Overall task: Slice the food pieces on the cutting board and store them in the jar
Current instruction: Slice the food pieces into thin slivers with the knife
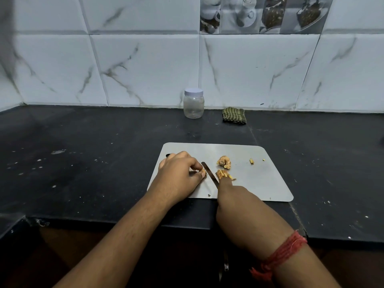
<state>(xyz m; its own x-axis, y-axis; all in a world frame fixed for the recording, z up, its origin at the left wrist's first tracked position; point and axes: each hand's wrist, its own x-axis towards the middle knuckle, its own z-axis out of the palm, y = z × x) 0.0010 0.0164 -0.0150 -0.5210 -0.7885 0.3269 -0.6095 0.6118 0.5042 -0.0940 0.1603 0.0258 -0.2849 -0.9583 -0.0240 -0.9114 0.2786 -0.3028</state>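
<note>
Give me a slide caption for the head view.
Left hand pinches a food piece while right hand slices with knife on board; jar lidded.

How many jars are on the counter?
1. The jar with the white lid stands at the back of the counter by the wall, left of the striped cloth. None other shows.

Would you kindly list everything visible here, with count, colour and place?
cutting board: one, grey, on the counter's near edge
food pieces: several, yellow-tan, on the board
knife: one, dark blade, between the hands
jar: one, clear, white lid on, by the wall
cloth: one, green striped, right of the jar
counter: one, black
wrist thread: one, red, right wrist
left hand: pinches a piece
right hand: holds the knife
</note>
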